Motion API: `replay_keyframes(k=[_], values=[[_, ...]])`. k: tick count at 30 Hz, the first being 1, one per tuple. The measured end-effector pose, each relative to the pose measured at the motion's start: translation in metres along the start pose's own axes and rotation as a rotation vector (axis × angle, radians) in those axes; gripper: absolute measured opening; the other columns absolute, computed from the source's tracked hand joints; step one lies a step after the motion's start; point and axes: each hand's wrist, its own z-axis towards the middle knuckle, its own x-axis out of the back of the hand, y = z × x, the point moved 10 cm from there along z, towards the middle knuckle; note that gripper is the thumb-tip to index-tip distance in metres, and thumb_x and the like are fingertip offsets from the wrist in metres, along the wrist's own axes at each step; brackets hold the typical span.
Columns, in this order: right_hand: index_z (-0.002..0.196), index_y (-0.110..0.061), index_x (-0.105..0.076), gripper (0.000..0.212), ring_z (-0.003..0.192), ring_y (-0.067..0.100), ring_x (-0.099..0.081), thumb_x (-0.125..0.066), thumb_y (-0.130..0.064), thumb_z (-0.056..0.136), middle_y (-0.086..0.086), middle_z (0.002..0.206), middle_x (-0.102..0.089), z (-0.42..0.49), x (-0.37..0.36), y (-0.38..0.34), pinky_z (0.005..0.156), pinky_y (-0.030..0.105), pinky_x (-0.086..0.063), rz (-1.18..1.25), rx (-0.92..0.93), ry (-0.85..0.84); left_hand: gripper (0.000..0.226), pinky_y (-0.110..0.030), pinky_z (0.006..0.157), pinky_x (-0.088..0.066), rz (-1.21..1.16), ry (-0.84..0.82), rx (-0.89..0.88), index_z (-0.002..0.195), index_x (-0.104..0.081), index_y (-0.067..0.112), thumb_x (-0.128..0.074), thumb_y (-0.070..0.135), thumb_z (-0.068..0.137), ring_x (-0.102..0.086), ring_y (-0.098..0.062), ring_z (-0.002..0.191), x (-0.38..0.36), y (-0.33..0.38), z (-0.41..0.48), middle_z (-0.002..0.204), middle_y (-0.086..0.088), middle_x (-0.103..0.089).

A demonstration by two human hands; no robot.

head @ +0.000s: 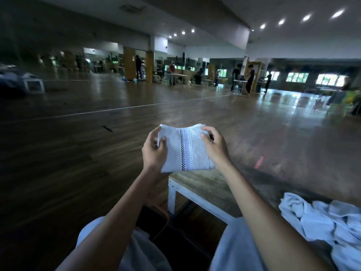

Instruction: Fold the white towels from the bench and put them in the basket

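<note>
A folded white towel (pixel 186 148) with a dark checked stripe is held up in front of me, above the near-left end of the wooden bench (pixel 207 187). My left hand (pixel 155 151) grips its left edge, thumb on top. My right hand (pixel 214 145) pinches its right edge. A loose heap of white towels (pixel 324 222) lies on the bench at the lower right. No basket is in view.
The bench has a white metal frame and leg (pixel 172 196). A wide wooden floor (pixel 78 143) stretches ahead. Several people stand at tables far back (pixel 242 79). A low white-framed object (pixel 34 85) sits at the far left. My knees fill the bottom.
</note>
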Motion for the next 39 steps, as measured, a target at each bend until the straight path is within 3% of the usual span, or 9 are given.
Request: replay_keyframes(k=[6,11,15,19,22,25,31,36,39], values=[[0.113,-0.022,-0.06,0.023,0.107,0.008,-0.054,-0.055,-0.02,0.091,-0.005,0.119,-0.061,0.003,-0.093,-0.028,0.084,0.021,-0.038,0.119,-0.008,-0.208,0.033,-0.042,0.094,-0.052,0.086,0.14,0.001,0.125,-0.057,0.027,-0.055,0.022,0.092,-0.06,-0.016,0.107,0.087,-0.013,0.016,0.123,0.002,-0.061],[0.127,-0.015,-0.055,0.035,0.113,0.005,-0.048,-0.053,-0.016,0.092,-0.007,0.121,-0.054,-0.003,-0.183,0.006,0.089,0.021,-0.037,0.182,-0.115,-0.423,0.036,-0.041,0.1,-0.047,0.171,0.193,0.164,0.128,-0.055,0.022,-0.052,0.022,0.093,-0.058,-0.018,0.113,0.137,-0.078,0.03,0.128,-0.004,-0.059],[0.121,-0.012,-0.056,0.034,0.108,0.012,-0.051,-0.049,-0.003,0.089,0.004,0.124,-0.057,-0.026,-0.258,0.087,0.088,0.024,-0.04,0.211,-0.291,-0.525,0.037,-0.038,0.101,-0.046,0.255,0.209,0.32,0.129,-0.056,0.014,-0.054,0.018,0.092,-0.06,-0.023,0.109,0.161,-0.164,0.014,0.121,-0.01,-0.062],[0.107,-0.023,-0.058,0.037,0.107,0.018,-0.053,-0.046,0.002,0.083,0.008,0.123,-0.057,-0.063,-0.329,0.199,0.085,0.028,-0.042,0.127,-0.471,-0.653,0.039,-0.034,0.103,-0.042,0.277,0.197,0.492,0.129,-0.055,0.007,-0.057,0.012,0.09,-0.056,-0.023,0.116,0.168,-0.281,-0.02,0.127,-0.011,-0.06],[0.095,-0.029,-0.058,0.039,0.115,0.022,-0.054,-0.046,0.004,0.08,0.007,0.125,-0.058,-0.102,-0.378,0.287,0.097,0.037,-0.043,0.034,-0.596,-0.756,0.041,-0.028,0.106,-0.037,0.265,0.236,0.631,0.131,-0.052,0.004,-0.056,0.008,0.09,-0.05,-0.022,0.124,0.173,-0.372,-0.06,0.133,-0.01,-0.055],[0.105,-0.026,-0.058,0.039,0.117,0.019,-0.052,-0.044,0.003,0.082,0.004,0.125,-0.056,-0.139,-0.425,0.355,0.099,0.038,-0.043,-0.053,-0.674,-0.904,0.042,-0.033,0.108,-0.036,0.283,0.272,0.76,0.133,-0.049,0.005,-0.055,0.009,0.091,-0.046,-0.024,0.128,0.181,-0.456,-0.099,0.136,-0.011,-0.052],[0.116,-0.015,-0.058,0.045,0.101,0.015,-0.055,-0.042,0.007,0.081,-0.003,0.1,-0.059,-0.18,-0.498,0.446,0.075,0.017,-0.043,-0.164,-0.624,-1.09,0.046,-0.036,0.101,-0.041,0.217,0.383,0.914,0.132,-0.047,0.002,-0.059,0.018,0.09,-0.051,-0.026,0.121,0.186,-0.575,-0.152,0.129,-0.015,-0.055],[0.117,-0.015,-0.058,0.045,0.101,0.017,-0.055,-0.042,0.006,0.081,0.004,0.109,-0.06,-0.193,-0.517,0.49,0.074,0.012,-0.042,-0.214,-0.568,-1.071,0.041,-0.024,0.096,-0.041,0.259,0.341,0.91,0.13,-0.048,-0.002,-0.056,0.008,0.091,-0.052,-0.02,0.116,0.182,-0.614,-0.153,0.129,-0.016,-0.055],[0.12,-0.013,-0.055,0.04,0.106,0.02,-0.056,-0.042,0.003,0.085,0.006,0.113,-0.06,-0.196,-0.519,0.492,0.081,0.02,-0.041,-0.202,-0.515,-1.068,0.04,-0.021,0.099,-0.042,0.235,0.342,0.873,0.131,-0.046,-0.002,-0.055,0.006,0.092,-0.051,-0.02,0.119,0.179,-0.619,-0.153,0.129,-0.011,-0.053]])
